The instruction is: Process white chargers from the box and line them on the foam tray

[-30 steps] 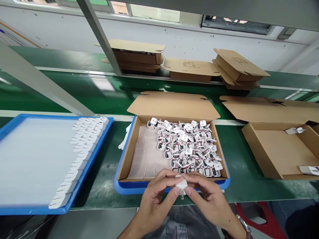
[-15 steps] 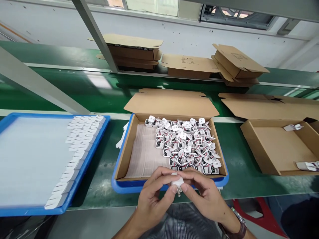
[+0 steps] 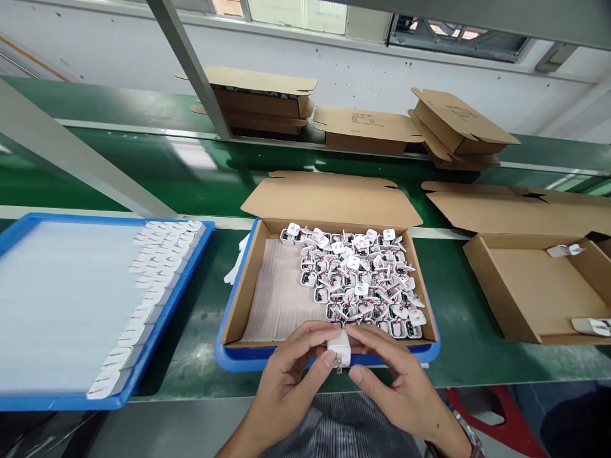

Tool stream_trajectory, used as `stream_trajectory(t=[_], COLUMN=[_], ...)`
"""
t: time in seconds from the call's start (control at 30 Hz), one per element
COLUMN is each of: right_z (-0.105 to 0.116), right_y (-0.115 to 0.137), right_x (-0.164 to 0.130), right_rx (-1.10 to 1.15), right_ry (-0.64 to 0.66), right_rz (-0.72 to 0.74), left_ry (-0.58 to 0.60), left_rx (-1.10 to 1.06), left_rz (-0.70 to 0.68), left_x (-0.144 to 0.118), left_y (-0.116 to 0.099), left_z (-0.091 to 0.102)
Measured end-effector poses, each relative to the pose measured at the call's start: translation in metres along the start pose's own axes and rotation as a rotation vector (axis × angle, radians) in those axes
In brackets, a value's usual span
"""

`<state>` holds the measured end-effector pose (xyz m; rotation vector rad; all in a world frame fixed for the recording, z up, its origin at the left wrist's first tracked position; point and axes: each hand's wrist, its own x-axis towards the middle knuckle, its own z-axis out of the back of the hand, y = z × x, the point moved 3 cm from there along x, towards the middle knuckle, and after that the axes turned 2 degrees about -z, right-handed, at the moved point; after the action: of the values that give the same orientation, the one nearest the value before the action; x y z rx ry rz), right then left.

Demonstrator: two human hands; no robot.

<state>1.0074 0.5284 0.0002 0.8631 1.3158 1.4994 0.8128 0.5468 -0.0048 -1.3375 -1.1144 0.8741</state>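
Far left I see a blue tray [image 3: 28, 224] with a white liner; a curved column of flat white caps [image 3: 143, 299] runs down its right side. Just right of the tray, a few loose white pieces [image 3: 237, 267] lie on the green belt [image 3: 200, 318].

Centre: open cardboard box [image 3: 238, 299] sitting in a second blue tray [image 3: 229, 359], lid flap folded back. Its right half is packed with white charger shells [image 3: 358, 286], red and black wires showing in the open tops; the left half is bare corrugated liner.

My left hand [image 3: 291, 381] and right hand [image 3: 396, 381] meet just in front of that box's near edge, above the belt edge. Both are closed on one white charger plug [image 3: 340, 347]: left thumb and fingertips on its left side, right thumb and index on its right and top. Pinch grip from both sides.

The plug is a small white rounded block, glossy, with metal prongs at its bottom end. I can't tell the prong count. Long axis is roughly vertical in frame, tilted slightly, prongs pointing down toward me, and the body's far end pointing at the box.

Right: another open cardboard box [image 3: 491, 292], nearly bare, with a white part [image 3: 566, 250] near its back wall and another [image 3: 592, 326] at its near right corner. Behind the belt, folded cartons [image 3: 363, 127] are stacked along the wall.
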Motion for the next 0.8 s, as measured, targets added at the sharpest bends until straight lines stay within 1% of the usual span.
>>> stream_trajectory(t=[0.13,0.2,0.33,0.4,0.53,0.63,0.8], right_z=[0.000,0.001,0.001,0.001,-0.001,-0.001,0.001], right_y=[0.003,0.003,0.000,0.001,0.002,0.001,0.000], right_x=[0.002,0.004,0.007,0.007,0.008,0.010,0.011], right_rx=[0.011,0.060,0.135,0.123,0.081,0.090,0.115], right_ry=[-0.047,-0.063,-0.056,-0.073,-0.103,-0.089,-0.001], right_rz=[0.056,0.056,0.049,0.078,0.127,0.117,0.135], left_ry=[0.058,0.094,0.134,0.134,0.077,0.059,0.135], left_rx=[0.025,0.071,0.179,0.199,0.207,0.207,0.237], left_rz=[-0.040,-0.091,-0.199,-0.249,-0.331,-0.349,-0.356], left_x=[-0.002,-0.002,-0.005,-0.006,-0.008,-0.007,-0.005], left_y=[-0.002,-0.004,-0.004,-0.003,-0.001,-0.001,-0.003], left_z=[0.000,0.000,0.000,-0.002,-0.005,-0.004,-0.002])
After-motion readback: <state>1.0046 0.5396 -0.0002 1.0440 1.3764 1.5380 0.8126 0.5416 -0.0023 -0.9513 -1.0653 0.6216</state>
